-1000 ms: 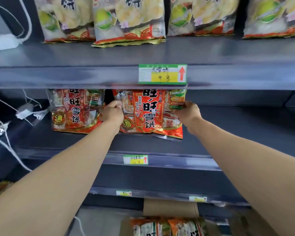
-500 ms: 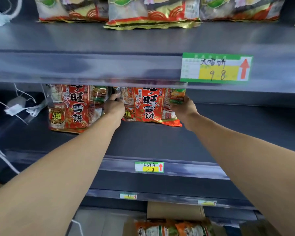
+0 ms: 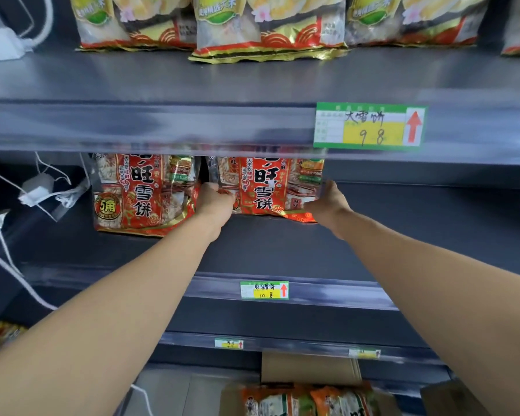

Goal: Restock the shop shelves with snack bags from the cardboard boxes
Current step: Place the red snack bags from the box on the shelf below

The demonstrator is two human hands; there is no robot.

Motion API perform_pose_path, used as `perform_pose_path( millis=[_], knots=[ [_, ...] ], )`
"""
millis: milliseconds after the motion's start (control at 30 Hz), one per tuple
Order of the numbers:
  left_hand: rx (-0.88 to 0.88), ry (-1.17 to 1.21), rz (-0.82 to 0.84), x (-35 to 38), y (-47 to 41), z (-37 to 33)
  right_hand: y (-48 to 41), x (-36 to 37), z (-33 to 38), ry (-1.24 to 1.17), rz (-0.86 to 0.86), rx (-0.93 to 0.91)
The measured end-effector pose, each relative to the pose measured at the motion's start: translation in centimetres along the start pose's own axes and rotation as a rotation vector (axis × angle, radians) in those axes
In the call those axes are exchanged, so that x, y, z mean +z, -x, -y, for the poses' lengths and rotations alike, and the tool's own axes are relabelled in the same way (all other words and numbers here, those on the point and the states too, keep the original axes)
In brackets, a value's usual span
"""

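Note:
A red snack bag (image 3: 263,187) stands upright at the back of the grey middle shelf (image 3: 282,244). My left hand (image 3: 215,198) grips its lower left edge. My right hand (image 3: 327,201) holds its lower right edge, fingers against the bag's side. Another red snack bag (image 3: 138,195) of the same kind stands just to the left, apart from my hands. Below, an open cardboard box (image 3: 309,369) holds more snack bags (image 3: 306,400).
The upper shelf (image 3: 162,82) carries several yellow-green snack bags (image 3: 267,25) and overhangs the red ones. Price tags (image 3: 370,126) sit on the shelf edges. White cables and an adapter (image 3: 36,189) hang at the left. The middle shelf is bare right of my hands.
Both hands have pushed the red bag farther back on the middle shelf, and the bag now stands more upright. The camera has leaned in closer to the shelf.

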State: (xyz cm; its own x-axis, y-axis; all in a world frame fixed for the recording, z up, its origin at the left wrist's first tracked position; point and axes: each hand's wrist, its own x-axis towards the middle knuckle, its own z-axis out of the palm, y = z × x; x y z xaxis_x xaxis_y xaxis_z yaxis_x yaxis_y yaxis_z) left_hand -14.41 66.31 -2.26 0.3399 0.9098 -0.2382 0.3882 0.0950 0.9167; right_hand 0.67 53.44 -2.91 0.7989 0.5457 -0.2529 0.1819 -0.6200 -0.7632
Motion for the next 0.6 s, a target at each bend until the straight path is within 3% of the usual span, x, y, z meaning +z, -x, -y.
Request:
perform_pose_path(
  millis=[300,433,600],
  knots=[
    [0.217,-0.233,0.378,5.0,11.0,-0.9,6.5,-6.7,-5.1,0.330,0.033,-0.146],
    [0.283,-0.250,0.601,10.9,17.2,-2.0,11.4,-13.3,-9.8,0.385,-0.050,-0.096],
    [0.380,-0.304,0.868,19.7,26.7,-2.9,16.0,-23.5,-18.2,0.368,-0.193,0.097]
  ],
)
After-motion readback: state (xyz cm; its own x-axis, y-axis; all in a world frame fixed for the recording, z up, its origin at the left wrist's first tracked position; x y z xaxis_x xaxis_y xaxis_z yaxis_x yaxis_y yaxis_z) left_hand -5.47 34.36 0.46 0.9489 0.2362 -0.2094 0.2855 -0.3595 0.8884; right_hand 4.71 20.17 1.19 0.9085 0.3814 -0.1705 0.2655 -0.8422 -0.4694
